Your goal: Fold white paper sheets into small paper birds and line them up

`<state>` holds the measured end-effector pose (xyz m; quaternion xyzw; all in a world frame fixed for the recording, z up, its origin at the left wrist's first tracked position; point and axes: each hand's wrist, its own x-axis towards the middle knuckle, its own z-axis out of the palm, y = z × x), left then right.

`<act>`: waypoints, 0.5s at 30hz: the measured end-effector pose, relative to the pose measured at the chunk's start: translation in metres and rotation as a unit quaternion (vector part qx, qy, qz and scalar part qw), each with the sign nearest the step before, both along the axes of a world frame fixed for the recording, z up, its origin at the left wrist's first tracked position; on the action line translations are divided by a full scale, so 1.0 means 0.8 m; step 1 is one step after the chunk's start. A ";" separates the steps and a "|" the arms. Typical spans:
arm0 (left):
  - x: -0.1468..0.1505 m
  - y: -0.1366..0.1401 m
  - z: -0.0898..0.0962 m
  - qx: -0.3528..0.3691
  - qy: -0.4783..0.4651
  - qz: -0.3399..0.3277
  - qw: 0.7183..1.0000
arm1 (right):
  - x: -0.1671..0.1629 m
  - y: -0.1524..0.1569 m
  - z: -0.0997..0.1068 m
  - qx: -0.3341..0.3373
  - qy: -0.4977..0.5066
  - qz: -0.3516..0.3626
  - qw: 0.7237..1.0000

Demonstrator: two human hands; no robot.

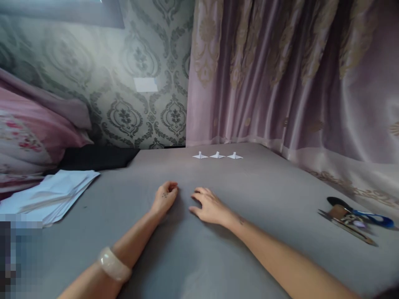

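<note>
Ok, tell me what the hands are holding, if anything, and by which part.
Nothing is visibly held: the right hand is open and empty; the left hand is loosely curled, its palm hidden.

A pink curtain hangs beside patterned wallpaper

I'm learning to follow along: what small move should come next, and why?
Probably the left hand reaching for the paper stack: the right hand looks empty, nothing lies between them, and three folded white pieces stand beyond.
</note>
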<state>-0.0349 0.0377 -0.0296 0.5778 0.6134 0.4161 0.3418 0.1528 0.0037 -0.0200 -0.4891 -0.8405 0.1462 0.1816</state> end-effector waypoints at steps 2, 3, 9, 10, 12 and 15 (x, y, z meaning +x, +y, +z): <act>-0.015 -0.002 0.007 -0.024 -0.008 -0.008 1.000 | 0.002 -0.018 -0.004 0.036 0.001 0.010 0.999; -0.025 -0.004 0.012 -0.036 -0.010 -0.013 0.999 | 0.003 -0.022 -0.006 0.045 0.001 0.010 0.999; -0.134 -0.018 0.060 -0.063 0.001 0.042 0.997 | 0.005 -0.015 -0.027 0.083 -0.025 0.012 0.996; -0.161 -0.021 0.071 -0.054 0.008 0.070 0.996 | 0.005 -0.011 -0.032 0.091 -0.026 0.016 0.995; -0.215 -0.028 0.092 -0.036 0.027 0.134 0.990 | 0.004 -0.003 -0.041 0.112 -0.018 0.022 0.993; -0.291 -0.037 0.120 -0.021 0.071 0.225 0.971 | 0.003 0.004 -0.048 0.123 -0.018 0.029 0.992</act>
